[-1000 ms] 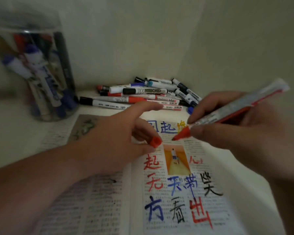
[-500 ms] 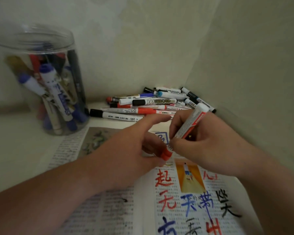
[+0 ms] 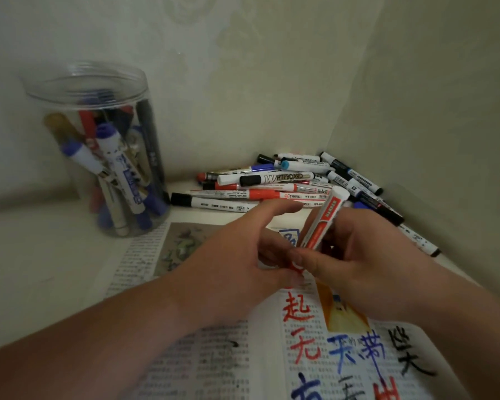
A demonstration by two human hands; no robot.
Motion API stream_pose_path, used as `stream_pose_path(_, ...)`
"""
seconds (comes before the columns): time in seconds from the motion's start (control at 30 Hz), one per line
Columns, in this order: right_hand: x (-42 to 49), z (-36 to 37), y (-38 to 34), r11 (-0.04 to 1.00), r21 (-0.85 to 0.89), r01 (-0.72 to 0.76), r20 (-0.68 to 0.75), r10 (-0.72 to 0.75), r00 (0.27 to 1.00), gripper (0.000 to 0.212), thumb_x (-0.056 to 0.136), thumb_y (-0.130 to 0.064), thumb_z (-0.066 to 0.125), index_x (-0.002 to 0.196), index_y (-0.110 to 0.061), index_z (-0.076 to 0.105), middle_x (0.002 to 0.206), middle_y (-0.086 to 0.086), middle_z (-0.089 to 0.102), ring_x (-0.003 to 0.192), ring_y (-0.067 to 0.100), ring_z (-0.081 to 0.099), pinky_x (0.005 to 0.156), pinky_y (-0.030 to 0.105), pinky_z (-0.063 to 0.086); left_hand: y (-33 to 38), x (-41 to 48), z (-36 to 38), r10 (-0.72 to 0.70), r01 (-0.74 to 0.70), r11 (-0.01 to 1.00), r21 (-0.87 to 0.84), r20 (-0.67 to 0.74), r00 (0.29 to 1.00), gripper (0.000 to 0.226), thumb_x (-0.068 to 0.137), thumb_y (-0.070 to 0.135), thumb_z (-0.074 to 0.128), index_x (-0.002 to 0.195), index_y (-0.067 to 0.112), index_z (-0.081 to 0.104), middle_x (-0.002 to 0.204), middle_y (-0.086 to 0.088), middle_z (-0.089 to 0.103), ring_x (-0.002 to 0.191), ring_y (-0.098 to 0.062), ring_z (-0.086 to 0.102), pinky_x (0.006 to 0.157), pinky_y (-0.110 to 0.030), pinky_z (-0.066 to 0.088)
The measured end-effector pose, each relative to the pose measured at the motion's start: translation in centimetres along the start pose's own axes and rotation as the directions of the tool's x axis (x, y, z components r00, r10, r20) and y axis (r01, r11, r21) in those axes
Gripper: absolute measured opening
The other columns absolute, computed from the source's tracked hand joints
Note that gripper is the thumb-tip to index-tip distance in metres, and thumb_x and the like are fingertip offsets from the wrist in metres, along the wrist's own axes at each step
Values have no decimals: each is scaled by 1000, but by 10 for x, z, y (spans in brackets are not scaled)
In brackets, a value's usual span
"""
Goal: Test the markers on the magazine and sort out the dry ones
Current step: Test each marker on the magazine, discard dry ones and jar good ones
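A red marker (image 3: 322, 222) with a white and red barrel stands nearly upright in my right hand (image 3: 350, 255), tip end down. My left hand (image 3: 243, 249) pinches the red cap (image 3: 295, 267) at the marker's lower end, index finger stretched out. Both hands meet over the open magazine (image 3: 344, 350), whose right page carries red, blue and black handwritten characters. A pile of markers (image 3: 286, 183) lies in the corner behind the hands.
A clear plastic jar (image 3: 98, 157) with several markers in it stands at the back left. Walls close in behind and to the right. A lone marker (image 3: 422, 239) lies along the right wall.
My right hand swung the red marker from a writing slant to near upright and brought its tip to the cap in my left hand. The view tilted upward.
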State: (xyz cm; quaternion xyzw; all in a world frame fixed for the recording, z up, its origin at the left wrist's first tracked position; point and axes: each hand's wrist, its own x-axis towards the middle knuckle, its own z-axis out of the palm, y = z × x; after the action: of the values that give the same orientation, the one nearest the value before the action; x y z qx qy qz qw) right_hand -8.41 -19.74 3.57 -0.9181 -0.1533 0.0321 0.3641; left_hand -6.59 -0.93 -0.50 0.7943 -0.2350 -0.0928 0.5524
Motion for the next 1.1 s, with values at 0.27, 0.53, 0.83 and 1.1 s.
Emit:
stream_pose_path(0.27,3,17,8,996,52,70,-232,-56,971,9,84,-30,76,85,-33,68,77,-9,68,66,9,63,57,22,50,3,0,0,2,-2,1000,2,-25,1000,73,85,7,76,139,43,43,96,7,76,87,-8,73,87,-36,59)
stream_pose_path(0.53,13,-8,-28,922,305,239,-541,-38,840,86,73,-15,73,129,-67,33,69,11,69,42,20,57,39,27,48,4,1,-11,-87,74,993,-96,-141,986,46,89,13,70,124,37,54,100,8,66,90,-5,65,79,-22,58)
stream_pose_path(0.83,86,-28,-148,832,191,521,-635,-301,712,55,98,-8,63,146,-27,45,85,11,74,68,23,71,63,33,61,5,4,-21,-157,133,978,-161,-149,976,20,95,19,64,90,38,64,79,16,58,69,-4,56,62,-24,57)
stream_pose_path(1.1,153,10,-189,903,-192,384,-159,-415,896,30,103,-25,55,132,-23,64,102,5,72,90,20,68,80,25,55,7,0,-23,-138,118,982,-145,-137,981,18,97,18,61,89,33,64,77,14,57,65,-1,54,57,-15,44)
